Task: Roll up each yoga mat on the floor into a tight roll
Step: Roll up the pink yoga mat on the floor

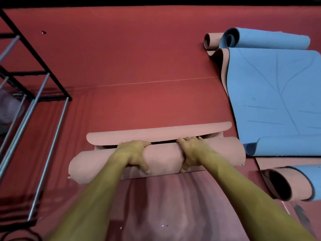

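The blue mat (271,94) is running off the right edge, as is the loose roll (288,185) below it. The black rack (34,70) is being cut by the left edge (its pale contents are blurring beyond telling).

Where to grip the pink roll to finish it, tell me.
Grip the pink roll across its middle from the near side, as the left hand and right hand do now: fingers over the top, thumbs on the near face. It lies crosswise, and its loose end flap curls up on the far side, so probably push forward over that.
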